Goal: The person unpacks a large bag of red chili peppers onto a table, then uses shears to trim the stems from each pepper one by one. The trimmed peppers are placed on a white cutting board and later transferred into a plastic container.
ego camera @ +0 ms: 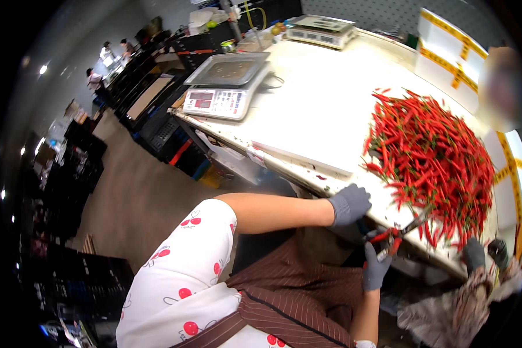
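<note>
My left hand point(351, 204), in a grey knit glove, rests at the near edge of the white table point(304, 104). Its fingers curl away from view, and whatever is under them is hidden. Lower down, my right hand point(377, 263), gloved the same way, grips a pair of red-handled scissors point(395, 238). Their dark blades point up and right towards a large heap of red chili peppers point(435, 161). The blade tips reach the heap's near side. A few chilies lie loose around the pile.
A digital scale point(219, 100) stands at the table's left corner, a second scale point(319, 31) farther back. White foam boxes point(448, 48) with yellow tape line the far side. At right, a co-worker's gloved hands point(474, 254) are beside the heap. Dark crates point(156, 130) stand left.
</note>
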Demonstrator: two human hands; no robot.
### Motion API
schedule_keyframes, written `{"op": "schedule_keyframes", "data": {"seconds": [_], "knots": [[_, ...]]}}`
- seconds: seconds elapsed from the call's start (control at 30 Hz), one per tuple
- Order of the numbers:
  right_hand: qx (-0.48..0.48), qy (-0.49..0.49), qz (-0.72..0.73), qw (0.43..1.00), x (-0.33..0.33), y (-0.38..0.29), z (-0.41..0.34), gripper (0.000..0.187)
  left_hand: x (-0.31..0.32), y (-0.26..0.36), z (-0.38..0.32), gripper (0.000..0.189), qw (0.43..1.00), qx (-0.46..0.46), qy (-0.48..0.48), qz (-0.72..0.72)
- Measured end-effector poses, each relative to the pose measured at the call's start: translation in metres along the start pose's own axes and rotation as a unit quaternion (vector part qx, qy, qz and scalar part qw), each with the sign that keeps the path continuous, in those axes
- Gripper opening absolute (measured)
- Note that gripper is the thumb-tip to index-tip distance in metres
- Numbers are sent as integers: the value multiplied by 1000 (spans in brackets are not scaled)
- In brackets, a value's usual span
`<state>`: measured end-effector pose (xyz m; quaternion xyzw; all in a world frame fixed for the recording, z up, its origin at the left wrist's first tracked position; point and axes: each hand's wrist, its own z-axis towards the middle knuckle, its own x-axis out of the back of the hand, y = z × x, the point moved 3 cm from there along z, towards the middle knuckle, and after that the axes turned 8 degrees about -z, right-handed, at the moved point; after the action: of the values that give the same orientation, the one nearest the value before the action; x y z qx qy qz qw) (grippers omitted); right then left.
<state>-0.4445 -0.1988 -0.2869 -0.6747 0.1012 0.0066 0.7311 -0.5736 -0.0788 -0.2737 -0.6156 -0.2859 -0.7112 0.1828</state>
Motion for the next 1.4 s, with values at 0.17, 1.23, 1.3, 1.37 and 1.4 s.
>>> {"op": "schedule_keyframes", "data": {"seconds": [0.17, 1.23, 1.3, 1.37, 1.4], "knots": [[-23, -23, -19, 999, -6, -3, 40, 54, 7, -8, 9, 23, 992, -109, 5, -70], [-96, -28, -53, 994, -42, 8, -27, 49, 96, -142, -60, 32, 978, 81, -150, -119], [-105, -24, -36, 994, -41, 14, -24, 49, 96, -147, -44, 35, 975, 62, -189, -100], [-108, -14, -19, 994, -39, 17, -22, 49, 96, -145, -16, 33, 978, 57, -145, -135], [-114, -11, -15, 993, -37, 18, -20, 48, 99, -128, 7, 32, 976, 80, -101, -177]]}}
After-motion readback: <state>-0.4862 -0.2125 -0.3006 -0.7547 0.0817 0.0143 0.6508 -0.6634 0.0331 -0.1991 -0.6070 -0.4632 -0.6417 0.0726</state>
